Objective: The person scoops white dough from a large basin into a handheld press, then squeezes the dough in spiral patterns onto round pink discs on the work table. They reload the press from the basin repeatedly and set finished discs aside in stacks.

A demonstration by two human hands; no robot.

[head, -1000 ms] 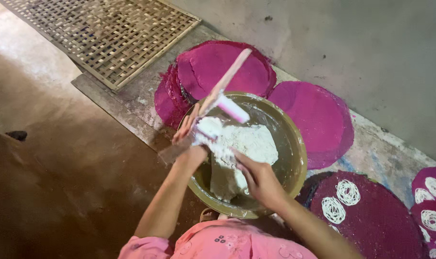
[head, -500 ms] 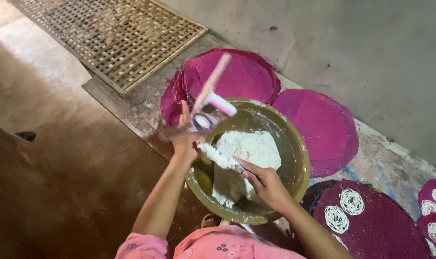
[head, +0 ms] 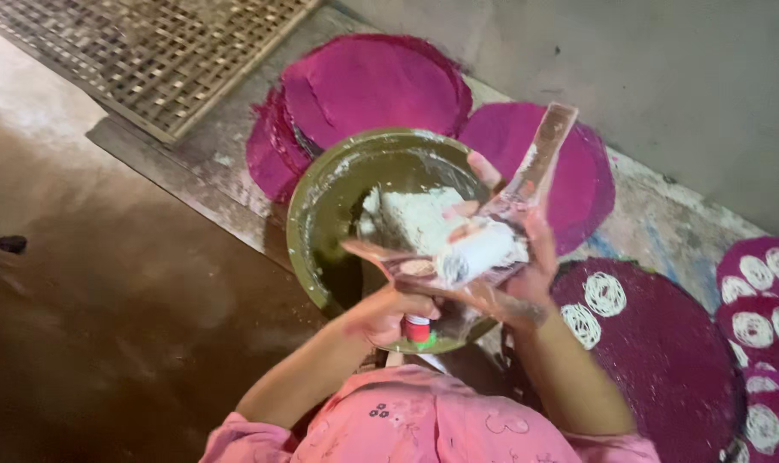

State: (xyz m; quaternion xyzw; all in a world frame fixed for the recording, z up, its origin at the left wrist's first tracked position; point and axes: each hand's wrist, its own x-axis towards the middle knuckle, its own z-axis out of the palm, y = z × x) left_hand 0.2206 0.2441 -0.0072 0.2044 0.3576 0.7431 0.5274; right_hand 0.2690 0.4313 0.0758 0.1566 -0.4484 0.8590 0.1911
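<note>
**A:** How far had the work got?

**B:** I'd judge partway. The clear plastic sheet (head: 492, 231) was held over the green bowl (head: 321, 214) with 1 white dough roll (head: 480, 253) lying on it. More white dough (head: 407, 214) sat in the bowl, unshaped.

**A:** And the hands?

**B:** The left hand (head: 389, 313) gripped the sheet's near edge, fingers curled. The right hand (head: 522, 266) cupped the sheet from below, around the roll.

**A:** Anything finished?

**B:** Coiled white spirals (head: 604, 294) lay on the maroon mats (head: 664, 351) to the right; the pink mats (head: 372, 81) behind the bowl were bare.

Wet brown floor (head: 106, 283), woven mat (head: 158, 51), grey wall (head: 664, 77)
</note>
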